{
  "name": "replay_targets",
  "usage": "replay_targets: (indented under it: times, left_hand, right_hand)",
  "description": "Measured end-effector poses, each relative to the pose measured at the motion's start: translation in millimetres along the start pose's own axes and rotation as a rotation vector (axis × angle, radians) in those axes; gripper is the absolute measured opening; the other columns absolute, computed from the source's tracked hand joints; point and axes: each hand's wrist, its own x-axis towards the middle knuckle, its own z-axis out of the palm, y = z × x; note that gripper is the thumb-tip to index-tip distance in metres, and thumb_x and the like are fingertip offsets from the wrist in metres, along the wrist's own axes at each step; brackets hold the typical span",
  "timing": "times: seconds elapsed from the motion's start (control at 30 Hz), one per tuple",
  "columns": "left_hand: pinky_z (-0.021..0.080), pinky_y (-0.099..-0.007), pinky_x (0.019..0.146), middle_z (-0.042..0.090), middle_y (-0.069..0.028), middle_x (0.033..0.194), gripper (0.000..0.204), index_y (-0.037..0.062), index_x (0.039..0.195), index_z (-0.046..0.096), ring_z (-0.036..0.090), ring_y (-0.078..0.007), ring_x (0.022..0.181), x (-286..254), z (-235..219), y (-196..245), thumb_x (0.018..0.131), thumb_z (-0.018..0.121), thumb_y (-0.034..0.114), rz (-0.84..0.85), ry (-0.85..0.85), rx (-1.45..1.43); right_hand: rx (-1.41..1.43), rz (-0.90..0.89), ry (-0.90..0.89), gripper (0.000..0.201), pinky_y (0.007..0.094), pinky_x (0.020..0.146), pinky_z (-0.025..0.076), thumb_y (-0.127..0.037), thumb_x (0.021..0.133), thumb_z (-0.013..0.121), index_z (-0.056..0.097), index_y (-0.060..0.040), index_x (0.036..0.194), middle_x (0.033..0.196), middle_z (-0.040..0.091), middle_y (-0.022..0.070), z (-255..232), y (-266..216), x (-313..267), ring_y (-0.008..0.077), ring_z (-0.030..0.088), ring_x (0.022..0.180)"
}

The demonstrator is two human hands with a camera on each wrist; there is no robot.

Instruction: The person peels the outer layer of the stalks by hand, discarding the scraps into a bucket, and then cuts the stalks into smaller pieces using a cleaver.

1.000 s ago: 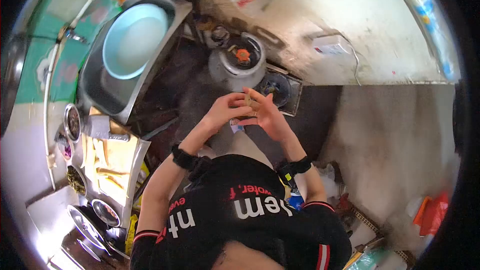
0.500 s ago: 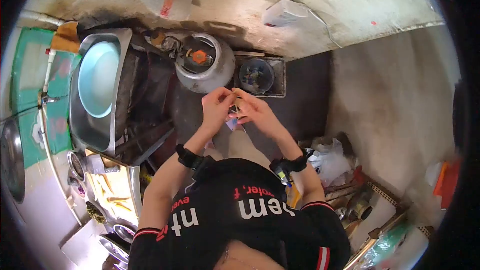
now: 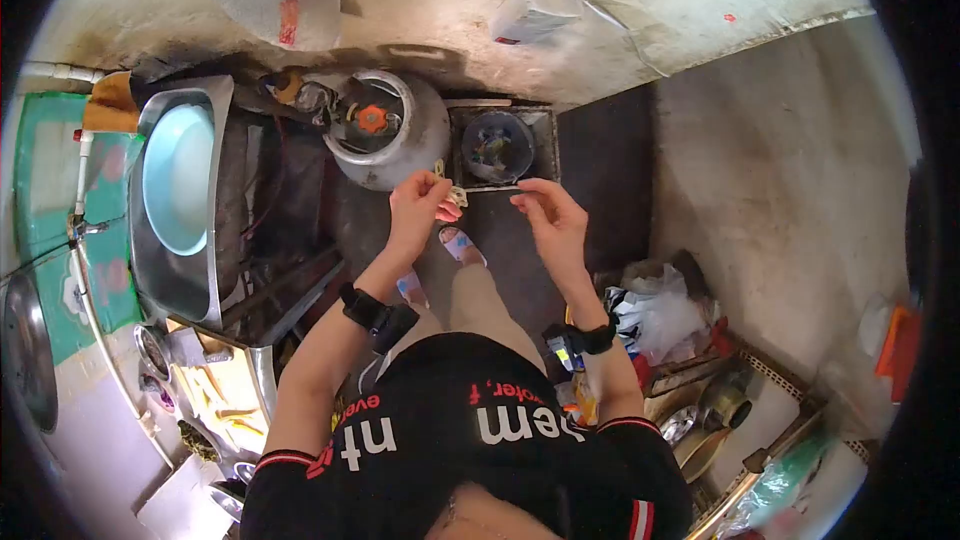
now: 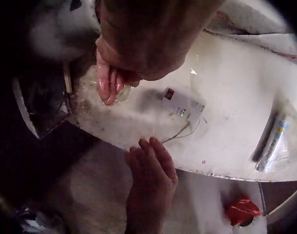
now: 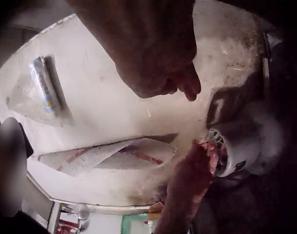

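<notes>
- Two hands: left hand (image 3: 420, 202), right hand (image 3: 552, 220).
- One small pale item (image 3: 457, 196), pinched in the left.
- One gas cylinder (image 3: 385, 130).
- One light-blue basin (image 3: 178, 178).
- One steel sink (image 3: 190, 290).
- One dark bucket (image 3: 497, 147).
- Two wristbands (image 3: 376, 318).

1. A grey gas cylinder (image 3: 385, 135) with an orange valve is standing on the dark floor (image 3: 600, 170) of a cramped kitchen corner.
2. To the left of the cylinder, a steel sink (image 3: 165, 270) is holding a pale blue basin (image 3: 178, 178).
3. Behind the cylinder, a stained whitewashed wall (image 3: 620, 10) is catching bright light.
4. Just right of the cylinder, a square floor drain (image 3: 497, 148) is sitting open.
5. Far right of the cylinder, plastic bags (image 3: 660, 315) and metal pots (image 3: 722, 405) are piling up.
</notes>
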Motion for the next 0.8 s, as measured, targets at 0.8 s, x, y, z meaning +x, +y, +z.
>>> replay_targets:
  times: [0.8]
  left_hand:
    - [0.055,-0.0322,0.068,0.059,-0.0176,0.107,0.030,-0.0045,0.111,0.052,0.064,-0.0251,0.085,-88.3,-108.9,-73.7,0.088,0.055,0.015,-0.167,0.361,-0.206]
  right_hand:
    - [-1.003,-0.179,-0.360,0.027,0.0412,0.070,0.048,-0.006,0.072,0.061,0.061,-0.0062,0.099,0.087,0.064,0.0144,-12.6,204.2,145.4,0.0326,0.061,0.083]
